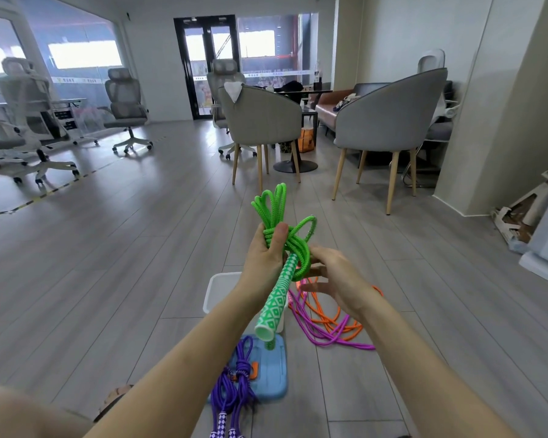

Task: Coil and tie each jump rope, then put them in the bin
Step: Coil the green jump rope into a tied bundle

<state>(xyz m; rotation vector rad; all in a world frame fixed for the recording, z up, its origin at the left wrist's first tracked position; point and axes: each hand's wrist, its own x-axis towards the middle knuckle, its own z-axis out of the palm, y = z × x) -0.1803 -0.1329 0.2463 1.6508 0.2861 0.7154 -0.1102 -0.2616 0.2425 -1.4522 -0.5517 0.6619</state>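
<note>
My left hand (266, 257) grips a coiled green jump rope (274, 207) around its knotted middle, loops pointing up. Its green-and-white patterned handle (277, 295) slants down toward me. My right hand (332, 276) is beside the knot with fingers spread, touching a green loop (304, 257). Below my hands stands a white bin (217, 290), mostly hidden by my left forearm. A coiled, tied purple rope (234, 387) lies on the floor near me, partly over a blue lid (269, 371). Loose magenta rope (323, 338) and orange rope (336, 317) lie tangled right of the bin.
Grey plank floor all around. Two grey armchairs (389, 121) with wooden legs stand ahead by a round table. Office chairs (124, 102) are at the far left. Cardboard scraps (516, 216) lean on the right wall. My knee (29, 415) shows at bottom left.
</note>
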